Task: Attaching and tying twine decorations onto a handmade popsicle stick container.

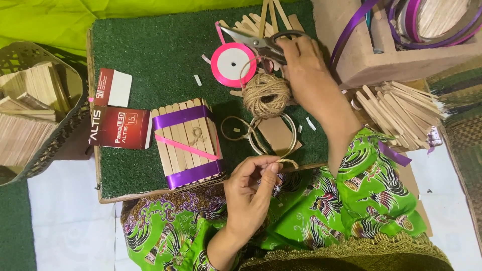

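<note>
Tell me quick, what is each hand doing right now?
Left hand: closed, pinching a short piece of twine.
Right hand: closed on the scissors.

Purple-banded stick box (187,142), pink ribbon spool (232,63), tan twine ball (266,95)

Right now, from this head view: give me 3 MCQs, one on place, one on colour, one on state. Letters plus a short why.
1. Where does the ball of twine sit?
A. on the green mat
B. in the woven basket
C. on the person's lap

2. What colour are the two wide ribbon bands on the stick box?
A. yellow
B. purple
C. white

3. What is the right hand doing?
A. lying flat and empty
B. gripping the scissors
C. lifting the pink ribbon spool

Answers:
1 A, the ball rests on the mat beside the spool.
2 B, both bands are purple, with a thin pink strip between them.
3 B, its fingers are at the scissors' handles; the left hand pinches a twine end.
</note>
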